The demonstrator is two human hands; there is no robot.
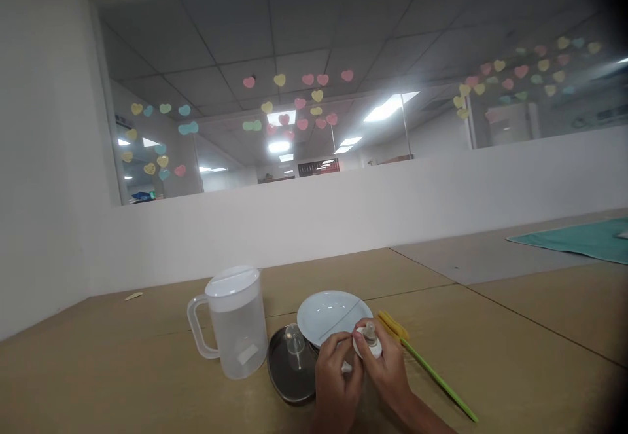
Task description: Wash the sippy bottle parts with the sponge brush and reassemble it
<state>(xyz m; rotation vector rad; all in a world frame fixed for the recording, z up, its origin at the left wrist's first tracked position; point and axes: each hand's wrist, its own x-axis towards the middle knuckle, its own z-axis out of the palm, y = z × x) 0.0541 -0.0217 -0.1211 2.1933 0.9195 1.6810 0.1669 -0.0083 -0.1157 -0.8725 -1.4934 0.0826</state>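
Note:
My right hand [385,359] is closed on a baby bottle nipple [371,337] set in a white collar ring, with the teat facing up. Right beside it, my left hand [337,378] has its fingers pinched together, their tips near the ring's left edge. A small white bit shows low between the two hands; what the left fingers hold is hidden. Just beyond the hands lies a white bowl [331,306]. A clear dome-shaped cap [295,339] rests on a dark oval tray [287,385] left of my hands.
A translucent lidded pitcher [239,336] stands left of the tray, handle to the left. On the right lies a brush with a yellow sponge head [392,325] and a green handle [439,379]. A teal cloth [579,241] lies far right. A white wall [294,224] borders the table.

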